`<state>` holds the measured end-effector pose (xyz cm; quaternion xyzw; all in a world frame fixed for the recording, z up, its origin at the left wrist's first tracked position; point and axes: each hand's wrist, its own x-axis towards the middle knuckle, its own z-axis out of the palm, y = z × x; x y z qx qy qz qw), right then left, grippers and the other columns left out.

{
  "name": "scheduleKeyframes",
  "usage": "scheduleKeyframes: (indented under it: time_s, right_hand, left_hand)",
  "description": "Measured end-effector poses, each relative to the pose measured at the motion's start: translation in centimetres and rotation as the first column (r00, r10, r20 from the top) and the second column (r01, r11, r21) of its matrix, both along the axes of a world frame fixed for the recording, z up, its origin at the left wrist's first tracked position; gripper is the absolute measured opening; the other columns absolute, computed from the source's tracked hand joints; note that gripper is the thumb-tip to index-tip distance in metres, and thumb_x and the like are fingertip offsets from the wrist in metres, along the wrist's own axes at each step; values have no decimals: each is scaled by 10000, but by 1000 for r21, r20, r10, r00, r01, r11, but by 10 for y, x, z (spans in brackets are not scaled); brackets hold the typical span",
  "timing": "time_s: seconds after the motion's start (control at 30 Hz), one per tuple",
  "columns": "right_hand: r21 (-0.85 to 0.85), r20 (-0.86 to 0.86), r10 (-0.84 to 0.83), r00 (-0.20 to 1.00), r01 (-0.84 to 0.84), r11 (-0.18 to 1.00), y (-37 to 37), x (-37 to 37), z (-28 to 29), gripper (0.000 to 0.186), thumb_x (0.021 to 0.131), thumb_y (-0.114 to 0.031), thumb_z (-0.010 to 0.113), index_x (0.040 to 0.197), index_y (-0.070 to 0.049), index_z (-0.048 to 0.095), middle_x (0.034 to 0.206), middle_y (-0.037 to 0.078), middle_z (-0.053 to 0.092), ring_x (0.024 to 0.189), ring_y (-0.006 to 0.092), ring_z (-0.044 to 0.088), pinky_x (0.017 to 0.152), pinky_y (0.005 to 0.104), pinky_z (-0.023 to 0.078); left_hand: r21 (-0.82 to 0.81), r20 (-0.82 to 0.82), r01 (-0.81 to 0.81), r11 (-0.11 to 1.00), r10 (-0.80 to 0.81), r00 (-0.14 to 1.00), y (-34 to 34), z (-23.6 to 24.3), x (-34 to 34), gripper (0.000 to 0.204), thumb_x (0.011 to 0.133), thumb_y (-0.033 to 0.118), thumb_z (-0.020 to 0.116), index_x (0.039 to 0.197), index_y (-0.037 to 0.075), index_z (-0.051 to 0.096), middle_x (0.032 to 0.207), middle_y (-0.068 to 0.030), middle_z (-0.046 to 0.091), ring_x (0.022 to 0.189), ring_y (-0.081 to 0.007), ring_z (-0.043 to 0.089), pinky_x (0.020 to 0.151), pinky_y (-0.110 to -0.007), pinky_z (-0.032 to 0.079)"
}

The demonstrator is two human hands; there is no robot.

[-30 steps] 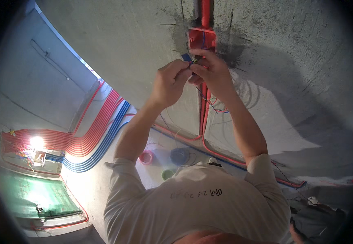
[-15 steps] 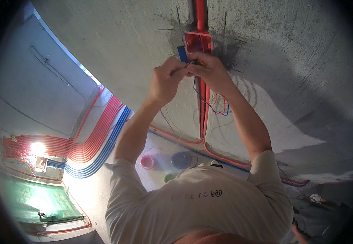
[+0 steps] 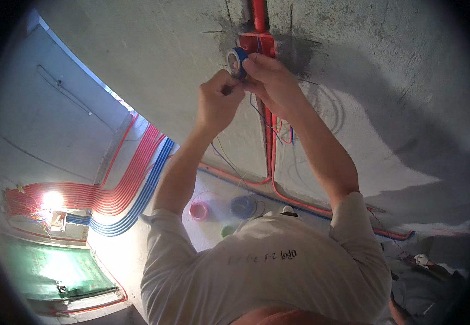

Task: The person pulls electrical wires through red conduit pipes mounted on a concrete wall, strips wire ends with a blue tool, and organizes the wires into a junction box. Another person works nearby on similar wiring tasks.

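Judged part-way: red box (image 3: 269, 47) set in the wall but uncovered, wires (image 3: 292, 134) hanging loose below it. Right hand (image 3: 273, 80) grips the blue tape (image 3: 241, 53) at thumb and fingertips, roll projecting leftward, near the box's lower left corner. Left hand (image 3: 217, 102) pinched narrow just below the roll; cannot tell what, if anything, it holds.

tape roll (image 3: 241, 56) before wall box (image 3: 268, 45), left of right grip (image 3: 270, 77)
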<state>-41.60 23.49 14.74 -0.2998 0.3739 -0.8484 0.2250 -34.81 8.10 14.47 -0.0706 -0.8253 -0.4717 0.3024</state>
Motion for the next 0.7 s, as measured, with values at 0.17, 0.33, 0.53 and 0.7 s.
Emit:
scheduleKeyframes:
  time_s: [0.17,0.33,0.53,0.7]
  right_hand:
    - [-202,10,102,995,-98,974,11,2,-13,252,1040,-225,585,1210,-42,616,1213,66,614,1170,193,579,1034,401,464]
    - [-145,9,-97,995,97,985,24,35,-47,359,1048,-293,572,1340,-85,563,1489,58,464,1302,190,514,1116,388,390]
    - [518,-458,-149,876,399,756,38,46,-27,441,1032,-186,581,1454,-114,474,1428,114,545,1047,206,667,864,369,535]
    - [76,-940,-291,177,942,327,20,36,61,401,983,-145,612,1371,-49,570,1048,162,745,826,229,735,710,373,563]
  left_hand:
    - [0,37,17,1000,-17,999,-1,7,0,89,846,44,703,817,-7,636,717,-31,646,701,-66,575,630,-268,477]
    - [202,166,131,970,-166,972,-16,25,-10,125,830,34,722,805,-18,611,707,-23,625,684,-72,567,627,-286,474]
    - [-73,58,-14,997,19,998,-3,28,-7,227,806,46,779,807,32,553,681,-11,573,611,-92,505,556,-276,429]
    - [-142,-32,-185,972,182,983,13,25,-5,230,812,68,776,875,-1,566,697,-81,609,645,-140,551,597,-313,477]
